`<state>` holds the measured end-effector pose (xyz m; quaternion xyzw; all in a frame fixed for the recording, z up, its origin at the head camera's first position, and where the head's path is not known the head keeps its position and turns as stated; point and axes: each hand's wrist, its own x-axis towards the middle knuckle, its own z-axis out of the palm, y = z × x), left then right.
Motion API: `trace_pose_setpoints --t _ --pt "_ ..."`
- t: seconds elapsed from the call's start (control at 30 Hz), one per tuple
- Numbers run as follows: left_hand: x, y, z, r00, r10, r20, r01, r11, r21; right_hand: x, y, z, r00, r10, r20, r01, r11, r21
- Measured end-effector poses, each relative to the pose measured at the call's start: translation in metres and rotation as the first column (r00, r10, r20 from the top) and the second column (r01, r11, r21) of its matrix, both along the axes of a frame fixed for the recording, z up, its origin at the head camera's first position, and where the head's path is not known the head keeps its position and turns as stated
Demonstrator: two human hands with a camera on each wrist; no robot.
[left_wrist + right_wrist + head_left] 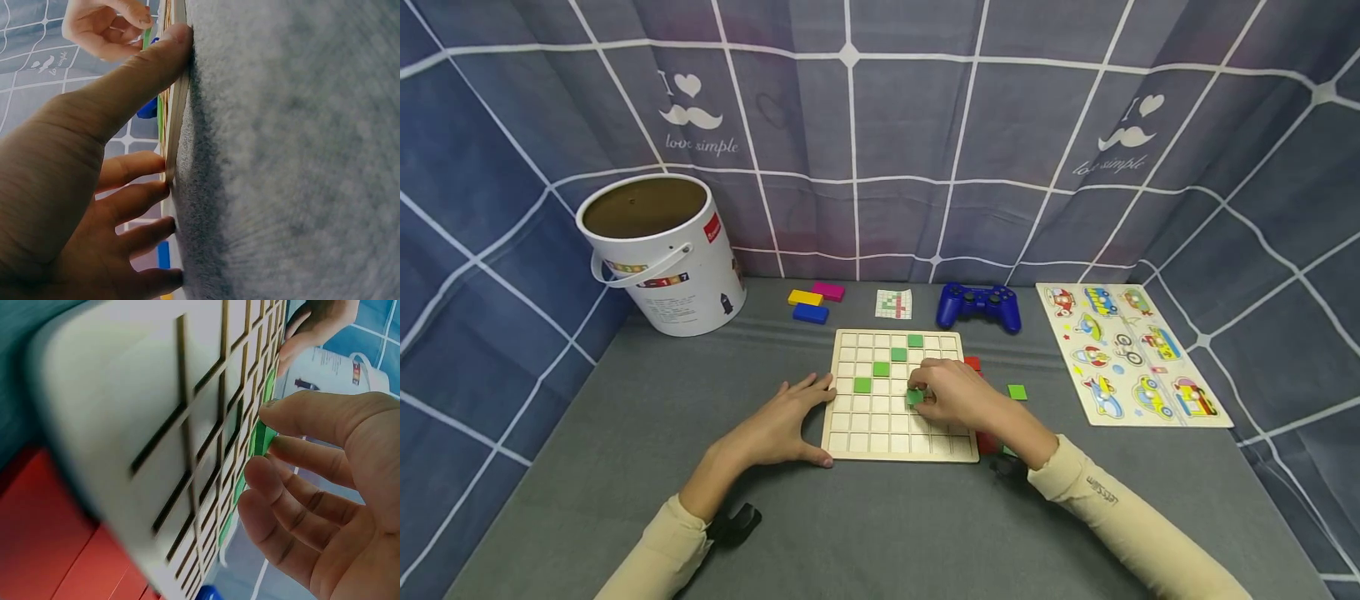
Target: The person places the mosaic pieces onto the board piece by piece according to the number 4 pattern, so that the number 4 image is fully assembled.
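A pale wooden grid board [859, 422] lies on the grey table. My left hand [778, 425] touches its left edge, with the fingers spread and the thumb [169, 53] at the near corner. Over the middle right of the grid, my right hand [955, 392] pinches a green square tile [264, 437] between thumb and finger. That tile is tilted; whether it touches the board is hard to tell. Several other green tiles [881, 369] sit in cells along a diagonal. Red tiles [56, 531] lie against the board's right side, partly hidden by my right arm.
A loose green tile [1017, 392] lies right of the board. Behind are a small grid card [893, 304], a blue game controller [977, 306] and coloured blocks [810, 313]. A white bucket [688, 292] stands back left, a picture puzzle board [1131, 358] right.
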<state>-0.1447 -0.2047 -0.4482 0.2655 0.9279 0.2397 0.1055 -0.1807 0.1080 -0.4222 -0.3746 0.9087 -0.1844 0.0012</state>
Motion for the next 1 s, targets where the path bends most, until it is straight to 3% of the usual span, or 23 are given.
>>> trace_pose_setpoints --t 0.57,0.8,1.0 --pt "0.001 -0.002 0.0 1.0 0.002 -0.005 -0.002 1.0 0.012 -0.007 -0.059 -0.005 0.993 0.122 -0.008 -0.121 0.992 0.042" --pt "0.0 -0.002 0.002 1.0 -0.003 0.0 0.003 1.0 0.017 -0.01 -0.071 -0.011 0.991 0.124 -0.042 -0.121 0.991 0.061" --pt "0.0 0.0 0.002 1.0 -0.003 0.01 0.003 1.0 0.013 -0.011 -0.076 -0.01 0.994 0.108 -0.023 -0.106 0.992 0.068"
